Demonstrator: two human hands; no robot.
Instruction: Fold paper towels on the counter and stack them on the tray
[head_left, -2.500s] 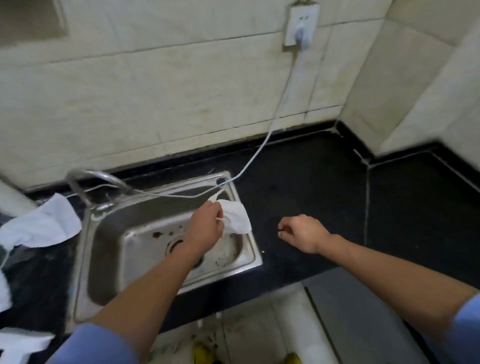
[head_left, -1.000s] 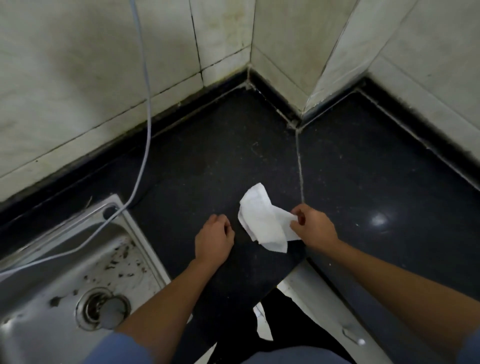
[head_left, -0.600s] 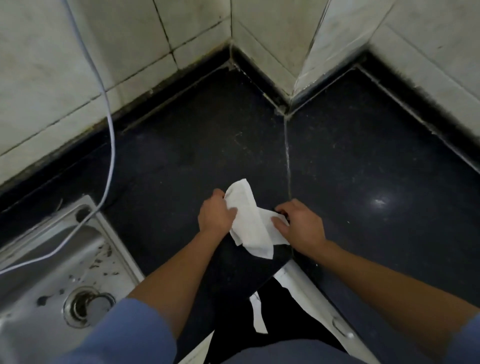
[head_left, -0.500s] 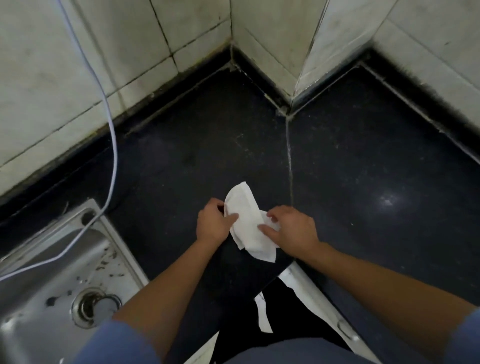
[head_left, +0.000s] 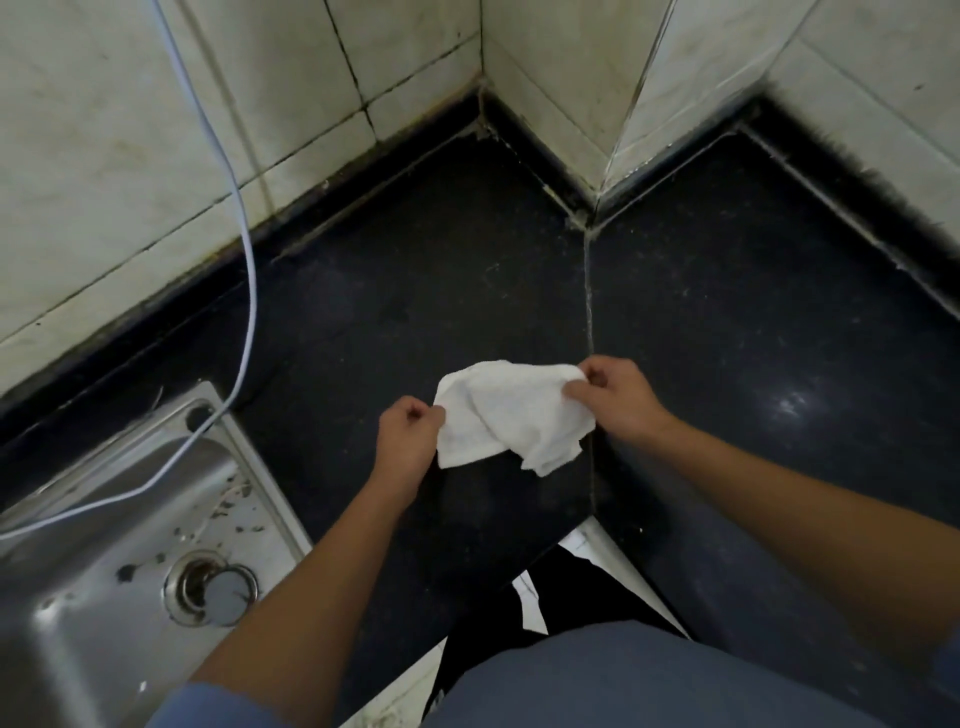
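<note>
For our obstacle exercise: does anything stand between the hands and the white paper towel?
Nothing visible does: the left hand and right hand pinch the crumpled white paper towel directly, over the black stone counter.

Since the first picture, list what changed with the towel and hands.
The paper towel went from over the sink rightward to over the counter. The left hand passed it to the right hand, let go, then took hold again; both now pinch opposite edges, pulling it wider. Sink and cable lie unmoved.
</note>
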